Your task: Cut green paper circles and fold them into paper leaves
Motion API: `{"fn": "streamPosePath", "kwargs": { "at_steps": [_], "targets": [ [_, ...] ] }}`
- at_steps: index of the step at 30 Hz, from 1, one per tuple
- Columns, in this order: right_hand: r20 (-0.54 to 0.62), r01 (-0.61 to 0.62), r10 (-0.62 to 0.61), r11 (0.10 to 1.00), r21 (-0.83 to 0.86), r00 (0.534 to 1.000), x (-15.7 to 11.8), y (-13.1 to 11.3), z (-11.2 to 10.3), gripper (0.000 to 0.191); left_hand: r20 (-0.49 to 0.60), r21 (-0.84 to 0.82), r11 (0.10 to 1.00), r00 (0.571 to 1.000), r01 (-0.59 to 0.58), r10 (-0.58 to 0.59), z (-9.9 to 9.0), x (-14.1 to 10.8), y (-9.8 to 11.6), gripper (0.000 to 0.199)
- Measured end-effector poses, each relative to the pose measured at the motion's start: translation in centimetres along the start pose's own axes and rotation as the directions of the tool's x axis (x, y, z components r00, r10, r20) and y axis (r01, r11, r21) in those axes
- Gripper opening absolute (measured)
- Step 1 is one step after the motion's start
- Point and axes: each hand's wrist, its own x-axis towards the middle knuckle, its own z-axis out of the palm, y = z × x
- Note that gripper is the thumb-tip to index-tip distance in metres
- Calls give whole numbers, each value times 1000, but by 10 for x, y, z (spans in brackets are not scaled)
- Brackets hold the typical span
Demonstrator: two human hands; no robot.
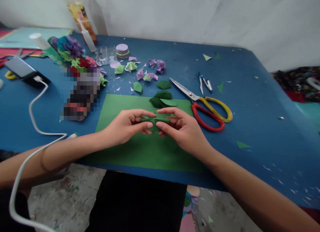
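Observation:
Between both hands is a small folded piece of green paper point(155, 120), partly hidden by fingers. My left hand point(128, 125) pinches its left side between thumb and fingers. On its right side, my right hand point(181, 127) grips it the same way. Below them lies a green paper sheet point(140, 155) near the table's front edge. Just beyond the hands sit several dark green paper leaves point(162, 99). Scissors point(200, 98) with one red and one yellow handle lie to the right, blades pointing away to the left.
On the blue table point(250, 115), crumpled purple and green paper pieces point(150, 75) lie at the back. A blurred-out phone point(81, 97) and a white cable point(32, 112) are at left, with a glue bottle point(87, 39) behind. Pen-like tools point(206, 83) rest beyond the scissors.

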Motion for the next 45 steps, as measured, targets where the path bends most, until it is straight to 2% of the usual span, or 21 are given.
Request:
{"fn": "streamPosePath", "kwargs": {
  "at_steps": [12,15,18,20,24,27,30,33,37,39,41,45],
  "targets": [
    [1,31,-31,998,-50,1000,1,2,-1,27,0,79,997,1000,5,-5,0,-1,2,31],
    [4,77,-77,990,-114,997,0,3,-1,26,-13,125,992,999,-31,33,0,-2,1,26],
    [9,137,-139,966,-218,990,-2,3,-1,25,-26,230,967,992,-111,120,-1,-2,-1,22],
    [11,167,-171,943,-288,985,-3,2,1,22,-37,351,920,980,-172,197,-1,-3,-2,23],
    [30,200,-203,913,-355,979,-4,0,4,11,-6,594,751,932,-288,362,-3,-6,0,18],
    [35,229,-234,887,-400,972,-3,-2,3,12,45,662,665,904,-346,426,-4,-9,1,17],
    [25,251,-274,839,-483,961,-4,-4,2,17,93,673,629,889,-388,448,-3,-10,1,19],
    [0,222,-262,817,-533,965,-5,-7,1,21,93,645,673,912,-362,400,-3,-10,2,27],
    [-30,158,-192,879,-449,981,-6,-9,-2,21,39,522,791,935,-319,352,-5,-10,6,35],
    [-73,125,-166,913,-387,983,-6,-10,-3,24,28,490,806,931,-331,364,-8,-9,7,35],
    [-109,102,-144,941,-324,983,-8,-11,-4,27,52,520,762,905,-385,422,-10,-8,6,33],
    [-84,95,-119,964,-249,989,-9,-10,-2,28,223,650,518,791,-556,570,-10,-7,-3,41]
  ]
}}
